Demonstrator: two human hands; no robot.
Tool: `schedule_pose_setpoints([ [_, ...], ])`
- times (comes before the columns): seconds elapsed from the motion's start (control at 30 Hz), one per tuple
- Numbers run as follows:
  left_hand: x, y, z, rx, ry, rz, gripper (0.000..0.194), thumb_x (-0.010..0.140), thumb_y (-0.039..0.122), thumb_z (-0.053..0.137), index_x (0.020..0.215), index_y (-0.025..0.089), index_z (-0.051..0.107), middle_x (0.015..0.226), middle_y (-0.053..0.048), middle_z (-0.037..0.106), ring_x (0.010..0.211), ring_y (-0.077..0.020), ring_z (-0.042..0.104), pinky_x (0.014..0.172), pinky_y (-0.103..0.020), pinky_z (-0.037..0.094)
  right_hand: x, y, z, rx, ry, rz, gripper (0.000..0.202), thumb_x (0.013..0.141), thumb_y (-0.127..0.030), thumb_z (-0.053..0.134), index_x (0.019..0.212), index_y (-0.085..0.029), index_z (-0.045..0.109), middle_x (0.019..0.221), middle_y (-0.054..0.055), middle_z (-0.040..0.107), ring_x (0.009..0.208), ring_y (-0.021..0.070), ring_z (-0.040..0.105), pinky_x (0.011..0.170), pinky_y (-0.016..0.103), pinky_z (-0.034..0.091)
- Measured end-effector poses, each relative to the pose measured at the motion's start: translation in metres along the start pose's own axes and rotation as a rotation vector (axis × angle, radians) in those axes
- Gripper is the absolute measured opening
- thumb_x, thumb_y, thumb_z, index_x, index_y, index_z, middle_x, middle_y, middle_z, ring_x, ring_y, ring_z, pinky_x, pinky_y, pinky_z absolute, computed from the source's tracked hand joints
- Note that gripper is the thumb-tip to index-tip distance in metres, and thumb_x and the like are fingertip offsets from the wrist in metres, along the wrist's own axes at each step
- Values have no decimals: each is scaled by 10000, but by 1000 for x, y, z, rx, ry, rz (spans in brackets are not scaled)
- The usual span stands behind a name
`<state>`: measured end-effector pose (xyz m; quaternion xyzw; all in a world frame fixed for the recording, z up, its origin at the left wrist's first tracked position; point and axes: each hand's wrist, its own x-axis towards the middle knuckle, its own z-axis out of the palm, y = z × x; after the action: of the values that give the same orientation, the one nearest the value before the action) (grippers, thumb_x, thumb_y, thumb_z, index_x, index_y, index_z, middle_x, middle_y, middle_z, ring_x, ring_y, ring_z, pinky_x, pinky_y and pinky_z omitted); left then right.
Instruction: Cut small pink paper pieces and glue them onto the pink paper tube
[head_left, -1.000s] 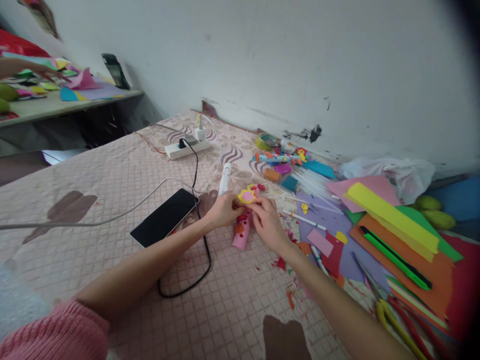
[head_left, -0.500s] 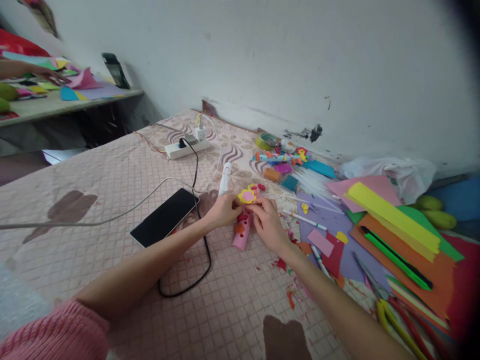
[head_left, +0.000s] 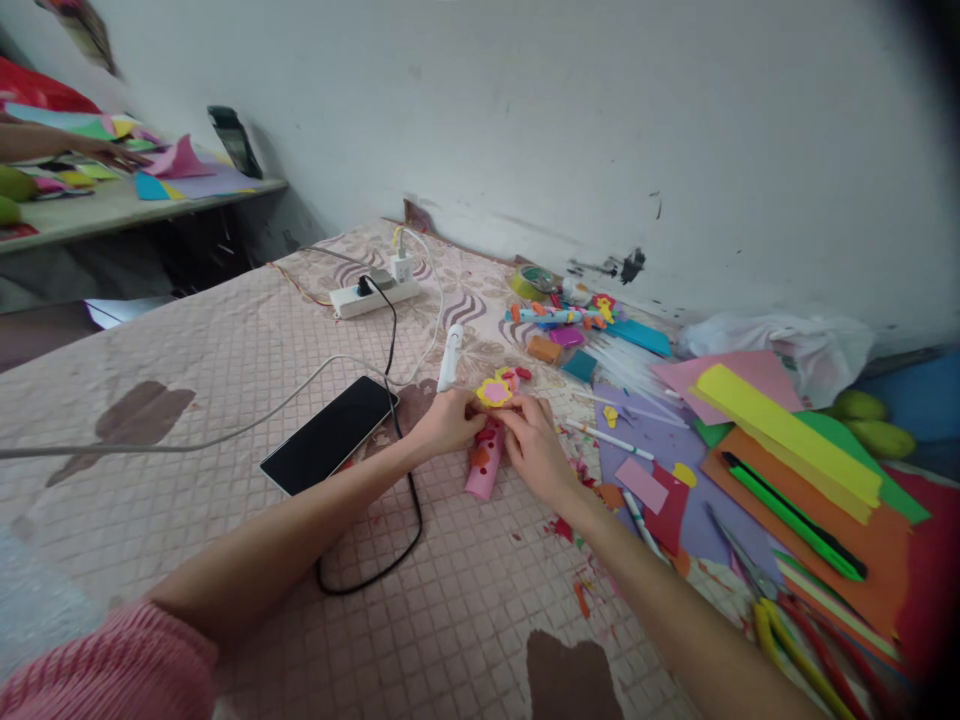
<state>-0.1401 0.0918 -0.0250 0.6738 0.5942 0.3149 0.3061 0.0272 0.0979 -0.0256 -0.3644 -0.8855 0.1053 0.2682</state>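
A pink paper tube (head_left: 484,472) with red and orange spots lies on the patterned tablecloth. At its upper end is a yellow flower (head_left: 495,392) with a pink centre, and small red and pink pieces show just behind it. My left hand (head_left: 451,420) pinches the flower's left side. From the right, my right hand (head_left: 536,445) holds the flower's lower right edge, its fingers bent over the tube. The fingertips of both hands nearly meet below the flower and hide the tube's upper part. A white glue gun (head_left: 450,357) stands just beyond my left hand.
A black-screened tablet (head_left: 330,435), cables and a power strip (head_left: 375,298) lie left. Coloured sheets (head_left: 787,440), markers, a green cutter (head_left: 795,515), scissors (head_left: 757,585) and paper scraps spread right. At the far left table, a person's hand (head_left: 112,152) is by pink paper.
My hands and the flower have barely moved. At the far left table, the person's hand and the pink and blue sheets have shifted slightly right.
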Motion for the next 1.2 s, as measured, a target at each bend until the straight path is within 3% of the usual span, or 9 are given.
schedule_pose_setpoints([
  [0.43,0,0,0,0,-23,17,201,691,127,481,745,114,675,691,-45,670,606,-116,561,576,-216,409,0,0,0,12,3,4,402,770,-6,416,1054,-197,627,1047,104,508,1028,260,430,888,446,416],
  [0.9,-2,-8,-7,-7,11,-10,161,710,215,513,699,142,656,548,7,571,509,-93,477,485,-207,333,-8,11,-21,34,153,85,329,813,-87,419,1038,-223,615,993,87,522,989,257,469,870,448,406],
  [1.2,-11,-4,-17,3,-30,-37,133,705,187,503,714,133,624,585,-16,616,503,-100,541,486,-204,387,-17,12,-26,42,129,136,284,814,-107,444,1048,-177,589,986,92,523,976,237,487,881,409,416],
])
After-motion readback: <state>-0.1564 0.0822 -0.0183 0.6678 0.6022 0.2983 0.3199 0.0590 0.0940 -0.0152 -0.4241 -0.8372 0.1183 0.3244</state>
